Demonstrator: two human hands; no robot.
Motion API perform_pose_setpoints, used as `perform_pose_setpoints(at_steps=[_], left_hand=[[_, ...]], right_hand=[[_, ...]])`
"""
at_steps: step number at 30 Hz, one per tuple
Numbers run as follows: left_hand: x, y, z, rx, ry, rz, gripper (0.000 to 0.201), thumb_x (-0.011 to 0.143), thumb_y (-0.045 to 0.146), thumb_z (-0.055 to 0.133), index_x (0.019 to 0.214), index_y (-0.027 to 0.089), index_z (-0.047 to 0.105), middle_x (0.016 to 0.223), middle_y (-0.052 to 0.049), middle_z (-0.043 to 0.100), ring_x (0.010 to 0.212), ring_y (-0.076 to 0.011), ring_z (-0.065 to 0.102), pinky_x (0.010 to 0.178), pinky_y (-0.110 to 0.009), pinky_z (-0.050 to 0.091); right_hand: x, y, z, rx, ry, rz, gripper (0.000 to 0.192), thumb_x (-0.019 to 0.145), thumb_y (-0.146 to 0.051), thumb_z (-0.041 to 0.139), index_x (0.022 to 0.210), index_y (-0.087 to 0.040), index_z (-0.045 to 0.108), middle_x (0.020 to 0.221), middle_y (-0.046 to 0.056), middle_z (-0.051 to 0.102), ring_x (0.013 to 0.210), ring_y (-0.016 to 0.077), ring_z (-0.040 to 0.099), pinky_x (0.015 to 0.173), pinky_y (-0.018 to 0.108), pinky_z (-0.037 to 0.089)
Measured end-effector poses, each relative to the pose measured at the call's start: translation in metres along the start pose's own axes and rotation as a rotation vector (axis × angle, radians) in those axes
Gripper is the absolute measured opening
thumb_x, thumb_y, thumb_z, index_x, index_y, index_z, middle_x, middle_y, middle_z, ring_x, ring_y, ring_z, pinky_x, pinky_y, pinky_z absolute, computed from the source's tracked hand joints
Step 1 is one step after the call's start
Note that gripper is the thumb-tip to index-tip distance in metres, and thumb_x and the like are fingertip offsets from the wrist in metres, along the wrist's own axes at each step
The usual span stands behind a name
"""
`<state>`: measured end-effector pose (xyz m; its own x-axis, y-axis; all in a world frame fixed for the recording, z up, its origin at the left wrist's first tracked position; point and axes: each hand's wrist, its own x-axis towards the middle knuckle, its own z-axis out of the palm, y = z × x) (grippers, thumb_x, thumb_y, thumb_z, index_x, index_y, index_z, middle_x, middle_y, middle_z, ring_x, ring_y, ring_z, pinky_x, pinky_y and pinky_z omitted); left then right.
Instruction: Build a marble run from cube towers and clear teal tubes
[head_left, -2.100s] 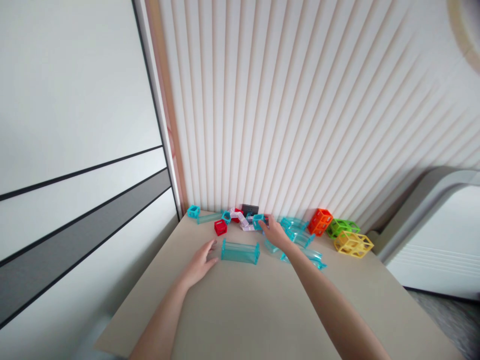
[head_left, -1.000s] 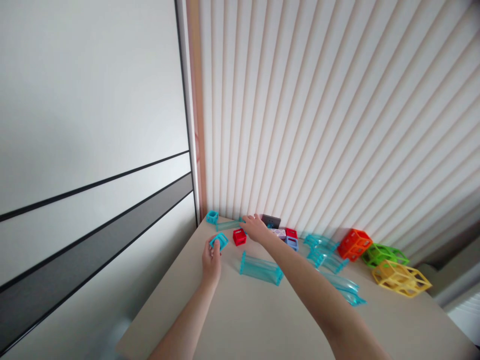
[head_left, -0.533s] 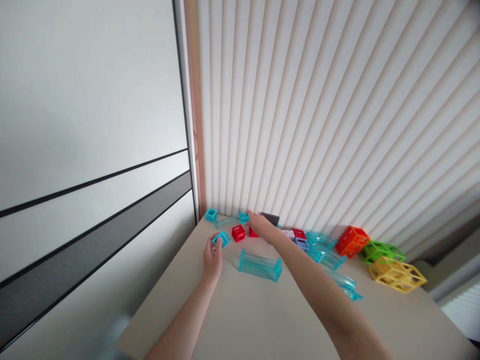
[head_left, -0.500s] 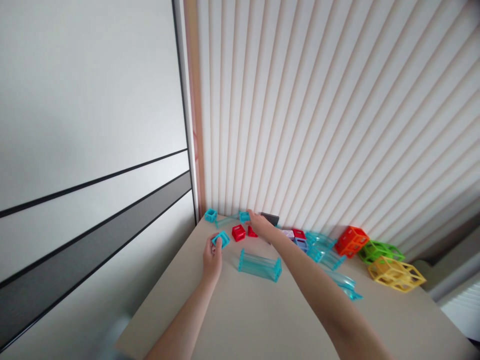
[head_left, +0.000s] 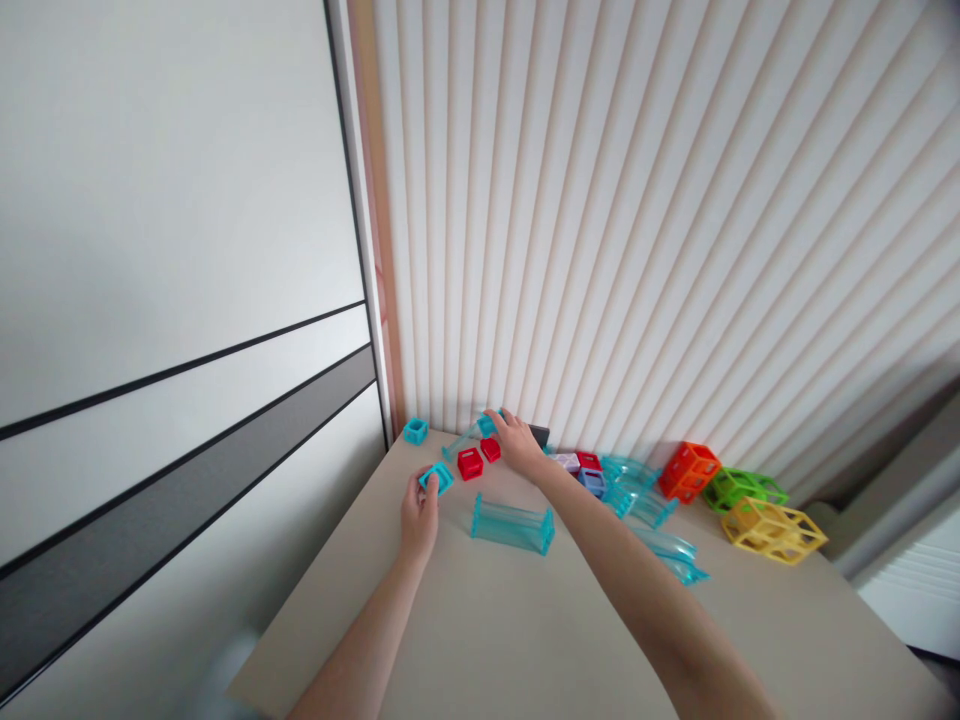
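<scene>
Left hand (head_left: 420, 512): gripped a blue block (head_left: 436, 479). Right hand (head_left: 519, 440), apart: held a second blue block (head_left: 486, 427); the clear tube (head_left: 458, 444), newly swung askew, seemed joined to it.

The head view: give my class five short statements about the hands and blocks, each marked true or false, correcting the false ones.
1. The left hand holds a turquoise piece. True.
2. The right hand touches nothing. False: it holds another turquoise block.
3. A yellow frame lies nearer the person than a green frame. True.
4. An orange block stands left of both hands. False: it stands right of both.
5. A red block lies to the right of the left hand. True.
</scene>
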<state>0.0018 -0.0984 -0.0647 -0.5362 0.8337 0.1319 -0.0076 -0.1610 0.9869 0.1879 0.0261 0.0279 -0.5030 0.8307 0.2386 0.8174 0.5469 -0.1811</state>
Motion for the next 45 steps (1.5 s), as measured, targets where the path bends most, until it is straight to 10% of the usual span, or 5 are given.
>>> perform_pose_setpoints(at_steps=[18, 27, 33, 45], left_hand=[[0.001, 0.000, 0.000, -0.005, -0.027, -0.019, 0.060, 0.079, 0.070, 0.059, 0.108, 0.017, 0.063, 0.081, -0.004, 0.070, 0.061, -0.0160, 0.062, 0.054, -0.025, 0.049], [0.000, 0.002, 0.000, 0.001, -0.033, -0.014, 0.059, 0.079, 0.070, 0.061, 0.106, 0.017, 0.064, 0.082, -0.005, 0.070, 0.063, -0.0164, 0.063, 0.054, -0.025, 0.050], [0.001, -0.001, 0.000, 0.011, -0.042, -0.018, 0.060, 0.079, 0.069, 0.061, 0.109, 0.017, 0.065, 0.084, -0.005, 0.069, 0.065, -0.0157, 0.062, 0.055, -0.024, 0.050], [-0.001, 0.002, 0.000, 0.002, -0.042, -0.021, 0.064, 0.077, 0.072, 0.063, 0.109, 0.016, 0.065, 0.082, -0.005, 0.069, 0.062, -0.0152, 0.061, 0.052, -0.024, 0.049]], right_hand=[[-0.012, -0.011, -0.018, -0.231, 0.000, -0.280, 0.049, 0.099, -0.012, 0.043, 0.141, -0.033, 0.056, 0.160, 0.007, 0.038, 0.139, 0.0301, 0.036, 0.113, 0.050, 0.032], [-0.005, -0.020, -0.024, -0.070, -0.032, -0.029, 0.072, 0.090, -0.006, 0.048, 0.156, -0.030, 0.037, 0.155, 0.015, 0.045, 0.133, 0.0356, 0.046, 0.107, 0.051, 0.037], [-0.003, -0.024, -0.022, 0.148, -0.084, 0.177, 0.051, 0.100, -0.017, 0.047, 0.150, -0.028, 0.047, 0.130, 0.011, 0.067, 0.118, 0.0292, 0.062, 0.100, 0.045, 0.046], [-0.006, -0.004, -0.006, 0.612, 0.026, 0.463, 0.034, 0.099, -0.036, 0.061, 0.128, -0.019, 0.060, 0.125, 0.009, 0.064, 0.103, 0.0216, 0.066, 0.088, 0.042, 0.058]])
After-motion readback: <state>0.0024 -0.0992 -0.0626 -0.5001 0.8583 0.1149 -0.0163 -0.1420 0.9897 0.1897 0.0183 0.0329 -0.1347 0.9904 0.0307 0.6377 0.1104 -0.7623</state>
